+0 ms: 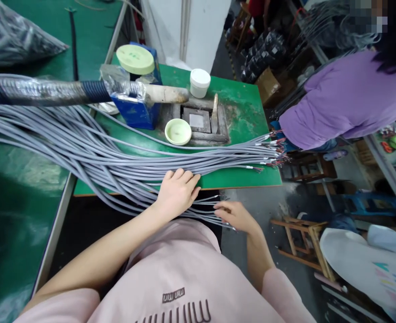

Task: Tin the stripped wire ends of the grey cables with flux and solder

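A thick bundle of grey cables runs from the left across the green table, their stripped ends with thin red and dark wires fanned at the right edge. My left hand lies over the near side of the bundle, fingers curled down on the cables at the table's front edge. Past it, several loose grey cables hang off that edge above my lap. My right hand is at the ends of these loose cables, fingers bent around them; its fingertips are partly hidden.
A square soldering pot is set in the table, with a flat stick on it. Around it stand a small pale bowl, a white tub, a blue box and a ribbed hose. A person in purple sits at right.
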### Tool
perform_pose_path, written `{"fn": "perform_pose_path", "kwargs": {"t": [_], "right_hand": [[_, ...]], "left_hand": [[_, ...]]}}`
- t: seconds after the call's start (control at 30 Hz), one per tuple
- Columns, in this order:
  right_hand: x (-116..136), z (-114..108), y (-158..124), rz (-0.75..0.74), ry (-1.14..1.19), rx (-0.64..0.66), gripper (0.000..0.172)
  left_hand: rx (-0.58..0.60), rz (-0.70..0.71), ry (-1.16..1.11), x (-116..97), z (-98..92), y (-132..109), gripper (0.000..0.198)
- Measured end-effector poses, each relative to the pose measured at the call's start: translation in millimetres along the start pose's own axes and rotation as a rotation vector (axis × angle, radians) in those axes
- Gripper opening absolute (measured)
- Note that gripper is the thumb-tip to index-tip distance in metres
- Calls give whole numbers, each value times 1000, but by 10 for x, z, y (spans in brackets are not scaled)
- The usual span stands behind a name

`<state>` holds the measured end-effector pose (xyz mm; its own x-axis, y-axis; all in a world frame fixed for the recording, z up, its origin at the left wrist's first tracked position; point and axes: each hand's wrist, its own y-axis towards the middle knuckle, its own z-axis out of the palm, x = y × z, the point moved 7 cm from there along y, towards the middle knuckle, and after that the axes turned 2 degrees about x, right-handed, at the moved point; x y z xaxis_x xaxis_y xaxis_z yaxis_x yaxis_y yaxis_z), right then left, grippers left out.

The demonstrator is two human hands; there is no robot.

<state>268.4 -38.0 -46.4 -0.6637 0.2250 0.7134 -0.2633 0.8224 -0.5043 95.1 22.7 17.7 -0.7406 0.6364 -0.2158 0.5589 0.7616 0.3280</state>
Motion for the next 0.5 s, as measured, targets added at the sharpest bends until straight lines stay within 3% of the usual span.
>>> {"fn": "perform_pose_path", "kwargs": {"t": [0.2, 0.4, 0.5], "right_hand": [[416, 188, 258, -203, -46, 74, 20], [423, 184, 311, -199, -50, 57, 20], [468, 112, 172, -243, -6, 57, 20]], "left_hand": [[89, 33, 58, -113, 98, 41, 32], [84, 4, 14, -98, 105, 70, 35], [132, 4, 25, -107, 104, 128, 35]]}}
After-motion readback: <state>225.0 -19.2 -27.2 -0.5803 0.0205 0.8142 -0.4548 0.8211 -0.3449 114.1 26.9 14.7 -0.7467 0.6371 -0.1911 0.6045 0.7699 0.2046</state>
